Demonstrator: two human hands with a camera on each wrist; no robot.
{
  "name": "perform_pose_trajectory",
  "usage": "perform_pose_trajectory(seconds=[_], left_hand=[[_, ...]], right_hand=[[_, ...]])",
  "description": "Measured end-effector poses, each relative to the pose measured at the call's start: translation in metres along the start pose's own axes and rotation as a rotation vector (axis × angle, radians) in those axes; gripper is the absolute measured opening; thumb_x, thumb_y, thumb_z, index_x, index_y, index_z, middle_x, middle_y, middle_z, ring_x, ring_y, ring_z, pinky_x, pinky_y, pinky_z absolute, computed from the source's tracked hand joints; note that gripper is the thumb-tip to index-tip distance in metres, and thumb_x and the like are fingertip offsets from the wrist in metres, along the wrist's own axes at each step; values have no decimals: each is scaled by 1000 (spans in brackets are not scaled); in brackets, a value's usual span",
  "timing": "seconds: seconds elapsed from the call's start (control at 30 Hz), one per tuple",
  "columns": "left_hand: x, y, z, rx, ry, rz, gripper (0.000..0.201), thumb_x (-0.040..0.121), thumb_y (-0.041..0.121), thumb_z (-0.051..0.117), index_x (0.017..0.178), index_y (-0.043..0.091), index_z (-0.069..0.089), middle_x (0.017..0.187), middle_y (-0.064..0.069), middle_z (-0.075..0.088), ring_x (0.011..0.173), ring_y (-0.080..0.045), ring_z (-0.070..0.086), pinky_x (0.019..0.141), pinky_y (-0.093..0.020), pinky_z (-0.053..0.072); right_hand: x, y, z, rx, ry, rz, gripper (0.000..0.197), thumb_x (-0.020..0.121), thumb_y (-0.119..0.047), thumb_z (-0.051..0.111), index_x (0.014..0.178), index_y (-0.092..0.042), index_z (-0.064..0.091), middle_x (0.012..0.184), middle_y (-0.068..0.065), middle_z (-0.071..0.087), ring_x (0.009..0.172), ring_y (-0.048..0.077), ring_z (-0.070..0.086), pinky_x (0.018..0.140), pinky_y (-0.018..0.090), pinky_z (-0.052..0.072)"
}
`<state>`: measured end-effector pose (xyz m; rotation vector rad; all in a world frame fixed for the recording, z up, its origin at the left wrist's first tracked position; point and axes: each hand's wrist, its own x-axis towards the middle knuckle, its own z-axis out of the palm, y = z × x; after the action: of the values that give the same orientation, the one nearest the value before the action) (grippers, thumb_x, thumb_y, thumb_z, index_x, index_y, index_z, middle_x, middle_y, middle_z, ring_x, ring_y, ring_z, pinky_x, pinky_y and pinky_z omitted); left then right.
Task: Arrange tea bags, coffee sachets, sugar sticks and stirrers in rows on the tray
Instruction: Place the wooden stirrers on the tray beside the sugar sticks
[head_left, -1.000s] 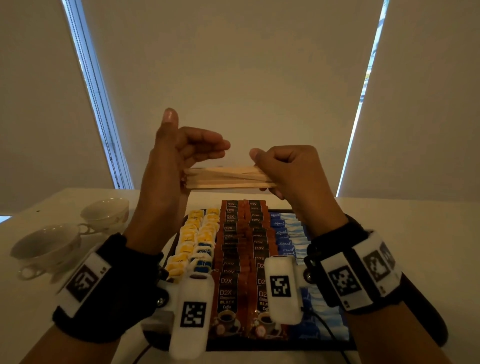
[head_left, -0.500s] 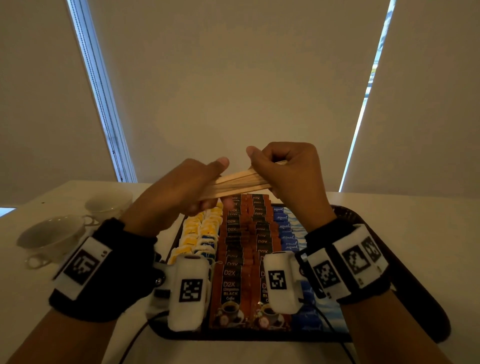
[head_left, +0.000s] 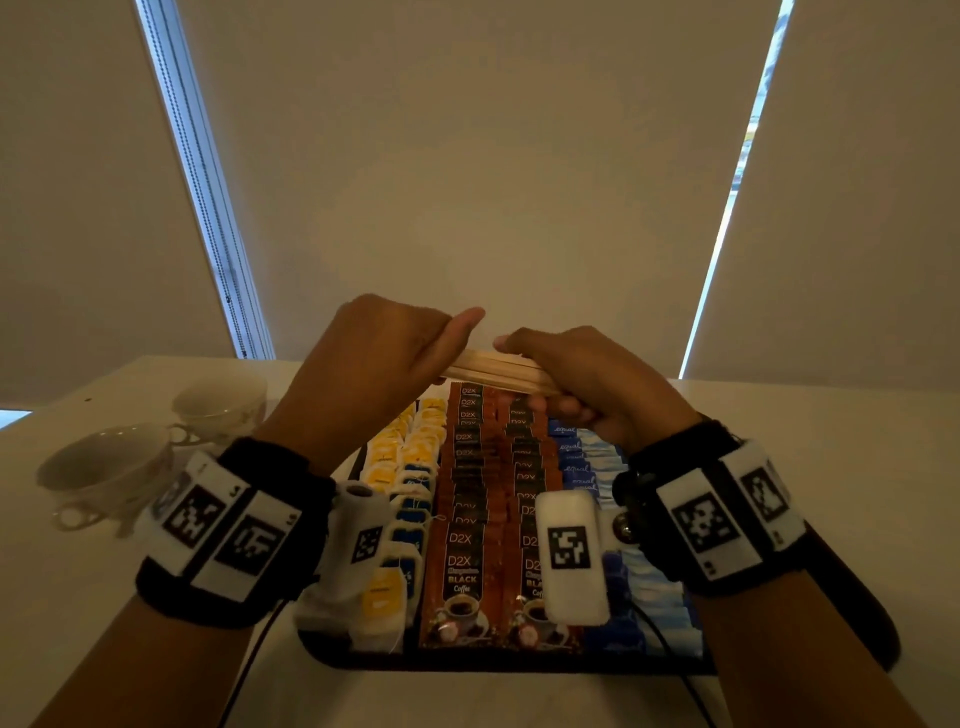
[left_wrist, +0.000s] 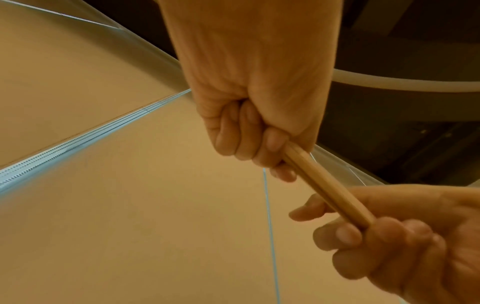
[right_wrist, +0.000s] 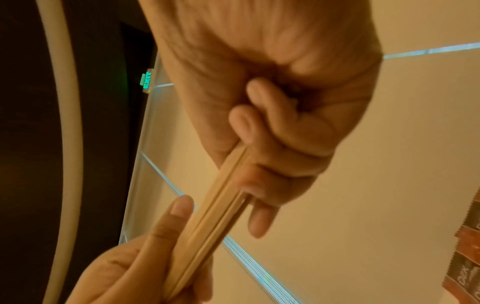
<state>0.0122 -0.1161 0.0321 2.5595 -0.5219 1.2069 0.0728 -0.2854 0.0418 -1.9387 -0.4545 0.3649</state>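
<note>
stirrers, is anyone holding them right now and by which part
Yes. Both hands hold the bundle of wooden stirrers above the tray: the left hand grips one end, the right hand the other, the middle bare.

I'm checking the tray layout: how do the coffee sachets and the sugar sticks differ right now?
The coffee sachets are brown and black, printed D2X with a coffee cup picture; the sugar sticks are blue and white, printed equal. The coffee sachets fill the middle of the tray in two rows; the sugar sticks lie right of them. The sachets look wider than the sticks. Both lie overlapped in rows running away from the person.
</note>
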Motion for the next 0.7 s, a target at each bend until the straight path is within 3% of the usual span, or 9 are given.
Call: perform_pose_trajectory(seconds=[0.07, 0.17, 0.27, 0.33, 0.43, 0.5, 0.53, 0.6, 0.7], left_hand=[[0, 2, 2, 3, 48, 63, 52, 95, 38, 39, 62, 9, 68, 44, 9, 50, 35, 4, 34, 50, -5, 34], [0, 7, 7, -29, 46, 89, 48, 96, 36, 41, 58, 13, 60, 43, 16, 35, 36, 4, 32, 54, -10, 37], [0, 12, 10, -93, 22, 34, 43, 96, 38, 41, 58, 25, 57, 41, 18, 34, 35, -10, 41, 49, -14, 35], [-2, 10, 9, -148, 31, -3, 39, 96, 38, 42, 59, 30, 54, 40, 18, 35, 47, -12, 50, 47, -11, 34], [-3, 4, 7, -149, 71, 11, 48, 95, 33, 45, 59, 8, 66, 39, 10, 42, 52, -15, 53, 46, -8, 32], [-4, 6, 8, -150, 114, 32, 48, 95, 30, 47, 63, 2, 69, 40, 0, 49, 52, -18, 53, 45, -14, 35], [-4, 8, 9, -190, 137, 5, 48, 96, 31, 48, 63, 2, 69, 41, -1, 51, 49, -18, 54, 45, -16, 36], [-5, 12, 13, -390, 214, -178, 44, 98, 32, 48, 68, 9, 70, 46, 3, 57, 43, -12, 56, 45, -14, 40], [-1, 16, 16, -773, 366, -508, 45, 102, 29, 38, 79, 8, 70, 66, -7, 69, 59, -21, 67, 58, -28, 54]], right_hand=[[1, 0, -2, 104, 28, 12, 32, 89, -36, 56, 76, -8, 63, 45, 1, 53, 28, 5, 30, 30, 14, 22], [0, 0, -4, 228, 78, -18, 30, 90, -32, 55, 71, -9, 61, 44, 2, 54, 31, 6, 29, 32, 16, 21], [-3, -2, -1, 249, 62, -85, 31, 90, -30, 54, 72, -7, 64, 48, 5, 59, 30, 7, 29, 33, 17, 21], [-6, -4, 0, 237, 3, -104, 32, 91, -30, 53, 72, -6, 64, 53, 7, 62, 31, 6, 28, 32, 16, 21], [-10, -8, -5, 158, -91, -100, 40, 92, -34, 52, 66, -9, 67, 53, 6, 62, 29, 5, 28, 31, 14, 20], [-13, -9, -7, 76, -82, -88, 44, 91, -36, 55, 57, -13, 69, 47, 3, 56, 28, 5, 28, 31, 15, 20], [-13, -9, -7, 66, -51, -91, 44, 90, -36, 58, 53, -13, 68, 44, 2, 53, 28, 6, 29, 31, 15, 21], [-12, -9, -4, 92, 34, -126, 41, 87, -31, 63, 51, -12, 66, 41, 1, 52, 27, 6, 31, 31, 15, 24], [-11, -10, 2, 85, 117, -250, 37, 88, -26, 63, 59, -3, 66, 40, 3, 51, 26, 6, 31, 31, 14, 26]])
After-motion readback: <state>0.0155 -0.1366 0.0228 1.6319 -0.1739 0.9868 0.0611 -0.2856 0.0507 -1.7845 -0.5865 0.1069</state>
